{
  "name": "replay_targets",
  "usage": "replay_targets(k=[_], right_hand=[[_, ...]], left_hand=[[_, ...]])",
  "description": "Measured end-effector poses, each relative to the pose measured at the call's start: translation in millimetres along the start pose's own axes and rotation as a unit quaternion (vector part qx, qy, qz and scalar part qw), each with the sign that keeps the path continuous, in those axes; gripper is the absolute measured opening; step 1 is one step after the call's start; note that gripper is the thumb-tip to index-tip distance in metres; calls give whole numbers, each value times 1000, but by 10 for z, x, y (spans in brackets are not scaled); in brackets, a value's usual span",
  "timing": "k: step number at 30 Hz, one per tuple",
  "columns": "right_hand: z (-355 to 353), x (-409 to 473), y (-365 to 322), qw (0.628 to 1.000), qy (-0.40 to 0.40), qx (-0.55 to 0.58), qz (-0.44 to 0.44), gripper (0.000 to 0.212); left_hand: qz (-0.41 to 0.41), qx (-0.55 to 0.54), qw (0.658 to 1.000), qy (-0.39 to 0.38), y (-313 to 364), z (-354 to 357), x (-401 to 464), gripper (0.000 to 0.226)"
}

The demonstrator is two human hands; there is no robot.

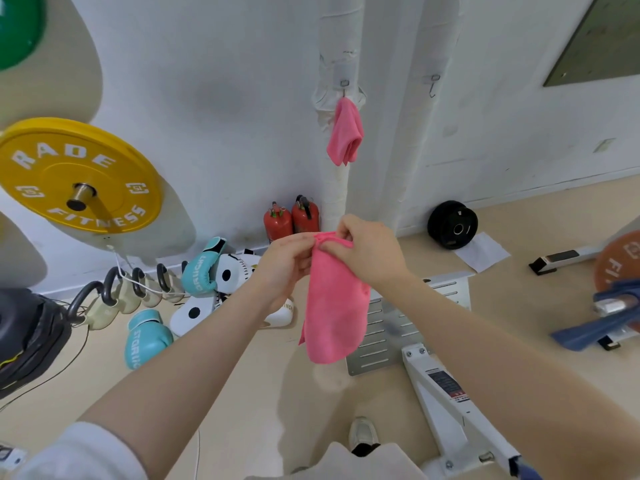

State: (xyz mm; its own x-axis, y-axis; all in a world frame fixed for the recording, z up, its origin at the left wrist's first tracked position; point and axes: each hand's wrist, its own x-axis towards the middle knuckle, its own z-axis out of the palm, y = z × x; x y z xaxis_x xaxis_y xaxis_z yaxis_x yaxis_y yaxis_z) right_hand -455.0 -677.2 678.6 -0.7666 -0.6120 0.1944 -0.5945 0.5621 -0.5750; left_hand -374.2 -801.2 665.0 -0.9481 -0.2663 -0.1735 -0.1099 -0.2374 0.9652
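- Pinching: left hand (287, 268) and right hand (363, 251) grasp the top hem of pink cloth (336, 313), which hangs before white pipe (337, 188).
- Hooked higher on pipe: second pink cloth (345, 133).
- Left of pipe: yellow plate (79, 174), reads "RADE FITNESS".
- At pipe's foot: red extinguishers (291, 220).

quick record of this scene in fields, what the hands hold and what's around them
setting: gym corner, white wall, beige floor
left hand: pinches the top edge of the held pink cloth
right hand: pinches the same edge, beside the left
cloth state: hangs down from both hands, off the floor
second pink cloth: hangs from a hook on the white pipe
bare hook: on the wall right of the pipe
floor by wall: two red fire extinguishers, teal boxing gloves, black weight plate
left wall: yellow weight plate on a peg
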Motion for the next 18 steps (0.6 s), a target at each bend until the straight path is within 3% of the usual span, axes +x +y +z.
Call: replay_targets(k=[3, 6, 11, 15, 18], right_hand=[[-35, 27, -35, 999, 11, -7, 51, 47], [-27, 17, -68, 997, -26, -23, 67, 50], [-23, -1, -3, 984, -172, -21, -27, 34], [-41, -31, 111, 944, -270, -156, -103, 42], [78, -67, 59, 906, -255, -306, -145, 32]], left_hand=[[16, 16, 999, -41, 9, -93, -72, 23], [28, 89, 995, -33, 39, -169, -123, 21], [33, 191, 981, -4, 47, -367, -163, 19], [23, 287, 956, 55, -34, -571, -209, 22], [19, 416, 906, 80, -105, -529, -263, 21]])
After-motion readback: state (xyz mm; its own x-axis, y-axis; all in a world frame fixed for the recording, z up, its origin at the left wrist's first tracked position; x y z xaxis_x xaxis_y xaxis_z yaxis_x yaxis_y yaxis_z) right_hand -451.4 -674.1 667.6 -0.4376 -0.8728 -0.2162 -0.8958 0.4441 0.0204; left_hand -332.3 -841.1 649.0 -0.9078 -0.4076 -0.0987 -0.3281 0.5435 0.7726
